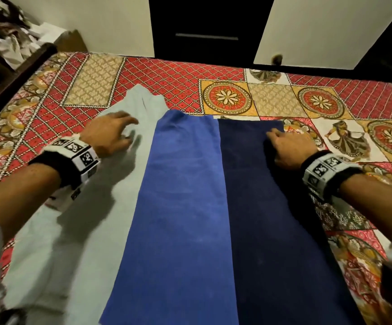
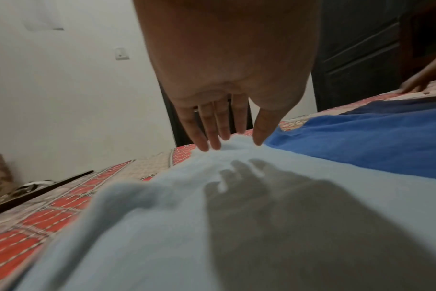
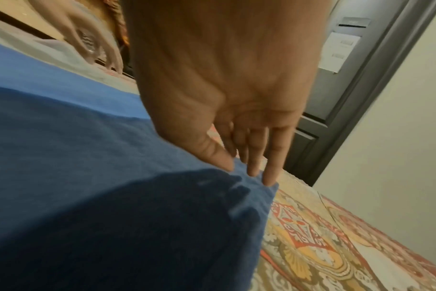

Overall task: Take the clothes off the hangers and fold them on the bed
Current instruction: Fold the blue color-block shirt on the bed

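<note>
Three garments lie flat side by side on the patterned bed cover (image 1: 166, 73): a pale blue one (image 1: 77, 226) on the left, a mid-blue one (image 1: 178, 207) in the centre and a navy one (image 1: 272, 219) on the right. My left hand (image 1: 113, 134) is over the far part of the pale blue garment (image 2: 236, 246). In the left wrist view the left hand (image 2: 227, 141) has straight fingers whose tips touch the cloth. My right hand (image 1: 288, 146) rests on the navy garment's far right corner. Its fingertips (image 3: 269, 181) lie straight on the navy cloth (image 3: 112, 216). No hanger shows.
A heap of crumpled clothes (image 1: 7, 31) sits beyond the bed's dark wooden rail (image 1: 14, 76) at the far left. A dark door (image 1: 209, 26) stands behind the bed between pale walls. Bare bed cover stretches to the far side and to the right (image 1: 354, 113).
</note>
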Demonstrator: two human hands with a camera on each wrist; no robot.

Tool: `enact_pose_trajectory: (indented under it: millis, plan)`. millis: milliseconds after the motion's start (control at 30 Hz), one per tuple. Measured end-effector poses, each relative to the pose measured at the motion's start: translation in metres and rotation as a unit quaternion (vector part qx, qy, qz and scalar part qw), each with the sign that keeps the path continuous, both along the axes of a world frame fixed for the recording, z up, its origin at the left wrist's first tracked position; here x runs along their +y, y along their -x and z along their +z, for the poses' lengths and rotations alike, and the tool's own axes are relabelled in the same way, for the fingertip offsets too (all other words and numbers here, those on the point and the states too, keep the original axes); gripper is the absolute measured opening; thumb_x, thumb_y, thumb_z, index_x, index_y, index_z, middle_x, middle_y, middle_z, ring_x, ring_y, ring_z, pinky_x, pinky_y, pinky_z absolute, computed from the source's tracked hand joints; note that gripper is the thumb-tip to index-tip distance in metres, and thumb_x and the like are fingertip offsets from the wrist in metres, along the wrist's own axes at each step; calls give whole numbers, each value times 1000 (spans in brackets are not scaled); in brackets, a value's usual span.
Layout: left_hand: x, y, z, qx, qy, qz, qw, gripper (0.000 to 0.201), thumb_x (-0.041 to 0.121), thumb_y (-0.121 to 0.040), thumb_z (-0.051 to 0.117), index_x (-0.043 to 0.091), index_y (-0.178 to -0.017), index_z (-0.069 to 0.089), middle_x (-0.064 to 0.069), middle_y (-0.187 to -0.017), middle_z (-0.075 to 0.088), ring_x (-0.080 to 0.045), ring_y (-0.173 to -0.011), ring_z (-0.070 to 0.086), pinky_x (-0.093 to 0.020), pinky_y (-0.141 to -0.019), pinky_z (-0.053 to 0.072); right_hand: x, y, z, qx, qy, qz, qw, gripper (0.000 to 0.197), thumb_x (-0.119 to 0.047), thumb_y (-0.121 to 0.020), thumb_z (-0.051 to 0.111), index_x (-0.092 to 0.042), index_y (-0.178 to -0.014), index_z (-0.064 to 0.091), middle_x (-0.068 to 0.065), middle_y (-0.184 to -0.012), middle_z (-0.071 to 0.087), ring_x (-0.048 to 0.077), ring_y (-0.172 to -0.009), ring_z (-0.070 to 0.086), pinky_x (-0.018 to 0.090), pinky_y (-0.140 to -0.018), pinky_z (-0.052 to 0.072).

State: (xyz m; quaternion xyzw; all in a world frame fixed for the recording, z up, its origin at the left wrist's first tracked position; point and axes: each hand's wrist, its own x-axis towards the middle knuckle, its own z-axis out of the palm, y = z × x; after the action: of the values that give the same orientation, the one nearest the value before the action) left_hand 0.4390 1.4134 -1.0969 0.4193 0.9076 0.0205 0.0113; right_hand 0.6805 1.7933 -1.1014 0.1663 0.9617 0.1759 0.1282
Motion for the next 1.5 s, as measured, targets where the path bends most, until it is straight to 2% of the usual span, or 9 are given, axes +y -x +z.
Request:
enact_pose_trajectory:
  millis: [100, 267, 400, 533, 700, 967, 1200, 1300, 1500]
  plan:
    - [54, -2, 2, -66, -39, -36, 996, 74, 59, -88, 35, 21, -151, 46, -6, -159, 41, -30, -108, 68, -48, -97, 53, 26, 34, 0, 40, 37, 12, 998, 46, -19, -91, 62, -11, -135, 50, 16, -129, 63, 40, -109, 65, 46, -84, 52]
    - [115, 28, -16, -78, 36, -19, 996, 81, 0, -86, 56, 26, -159, 32, -6, -163, 36, -37, -139, 47, -52, -107, 46, 72, 64, -14, 68, 104, -26, 992, 28, -11, -86, 68, -13, -113, 62, 20, -115, 69, 39, -102, 66, 40, -79, 50]
    - [136, 51, -26, -24, 69, -42, 996, 73, 25, -75, 47, 23, -148, 47, -10, -150, 50, -39, -128, 54, -51, -94, 53, 101, 72, -18, 126, 133, -75, 980, 32, -5, -79, 73, -5, -110, 75, 27, -107, 71, 44, -100, 66, 39, -82, 52]
    - [136, 87, -23, 51, 146, -6, 988, 32, 38, -79, 52, 16, -100, 57, -17, -108, 66, -39, -96, 63, -43, -74, 53, 110, 66, -27, 175, 121, -106, 971, 30, -6, -76, 76, -4, -106, 78, 30, -101, 69, 46, -94, 67, 45, -81, 57]
    - [114, 120, -32, 73, 160, 14, 984, 35, 57, -73, 46, 22, -71, 54, -11, -82, 58, -39, -86, 63, -44, -75, 58, 105, 59, -34, 204, 111, -119, 965, 32, -7, -81, 73, -5, -113, 75, 34, -110, 65, 49, -104, 63, 49, -89, 56]
    - [62, 82, 11, 169, 120, -84, 975, 43, 46, -67, 88, 8, -79, 73, -14, -82, 62, -39, -89, 58, -40, -69, 38, 87, 7, 1, 266, 132, -56, 953, 26, -2, -84, 66, -7, -106, 78, 23, -97, 74, 41, -91, 68, 44, -82, 56]
    - [-15, 19, 68, 80, 123, -202, 968, 24, 43, -66, 69, 26, -81, 61, 0, -72, 56, -34, -73, 63, -39, -62, 50, 51, -116, 43, 203, 171, 31, 964, 19, -14, -86, 76, -26, -101, 76, 3, -89, 74, 20, -70, 63, 37, -75, 56]
    - [-68, -24, 71, 4, 87, -203, 975, 25, 51, -69, 60, 46, -93, 56, 11, -71, 58, -24, -60, 60, -33, -54, 51, 21, -171, 65, 111, 196, 61, 972, 17, -14, -84, 77, -29, -92, 73, -8, -81, 68, 3, -62, 54, 19, -57, 35]
    - [-148, -135, 67, -122, 140, -169, 968, 52, 49, -66, 58, 59, -116, 46, 10, -85, 70, -12, -71, 64, -31, -61, 53, -42, -243, 78, -46, 127, 100, 986, 11, -32, -83, 65, -29, -93, 68, -10, -84, 72, 18, -74, 69, 27, -59, 40]
